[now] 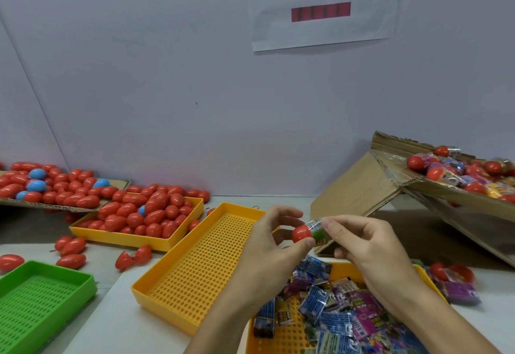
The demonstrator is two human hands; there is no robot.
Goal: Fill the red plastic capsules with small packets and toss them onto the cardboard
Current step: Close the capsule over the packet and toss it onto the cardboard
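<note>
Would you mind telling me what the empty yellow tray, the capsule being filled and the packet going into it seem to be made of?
Yellow tray: looks like moulded rigid plastic, matte, with an even perforated floor. Capsule in the left hand: probably hard plastic, glossy, with bright highlights. Packet pinched by the right hand: seemingly thin printed film, shiny and crinkled.

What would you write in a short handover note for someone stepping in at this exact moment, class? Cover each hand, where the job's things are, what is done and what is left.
Left hand: holds a red capsule half at its fingertips.
Right hand: pinches a small packet, partly pushed into that half.
Supplies: loose packets in the near yellow tray; red capsules in the far yellow tray.
Done: a heap of closed capsules on the flat cardboard at left.
Left: seat the packet, close the capsule, toss it onto the cardboard, repeat.
The middle yellow tray and green tray hold nothing.
</note>
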